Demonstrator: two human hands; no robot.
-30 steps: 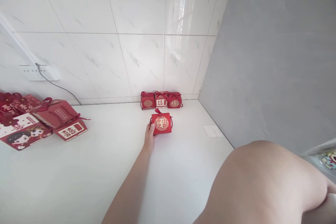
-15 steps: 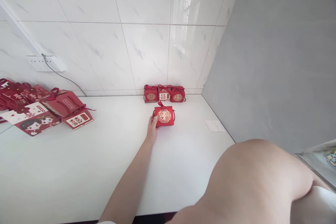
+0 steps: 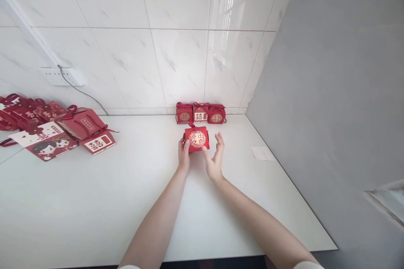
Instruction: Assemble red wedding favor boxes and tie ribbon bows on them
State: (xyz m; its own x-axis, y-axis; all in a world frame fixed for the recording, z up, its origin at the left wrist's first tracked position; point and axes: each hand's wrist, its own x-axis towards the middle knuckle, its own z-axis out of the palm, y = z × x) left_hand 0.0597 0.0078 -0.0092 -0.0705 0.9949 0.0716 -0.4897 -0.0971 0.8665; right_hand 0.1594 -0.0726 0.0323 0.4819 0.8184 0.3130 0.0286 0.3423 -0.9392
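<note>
A bright red gift box point(image 3: 197, 138) with a gold round emblem and a ribbon on top is in front of me at mid-table. My left hand point(image 3: 184, 151) grips its left side, thumb on the front face. At its right, my right hand point(image 3: 215, 155) is open, thumb and fingers apart, the thumb close to the box's lower right corner. Just behind, three small red ribboned boxes stand in a row against the wall: one with a round emblem point(image 3: 184, 114), a white-fronted one point(image 3: 200, 114) and one with a gold emblem point(image 3: 216, 115).
On the left lie several red gift bags and boxes point(image 3: 82, 124), with a card showing two cartoon figures point(image 3: 47, 145). A cable runs from a wall socket point(image 3: 61, 76). A white slip of paper point(image 3: 262, 153) lies near the table's right edge, beside a grey wall point(image 3: 334, 92).
My right arm has swung in from the lower right, and its hand now sits beside the box. The left hand stays on the box. The view has shifted slightly.
</note>
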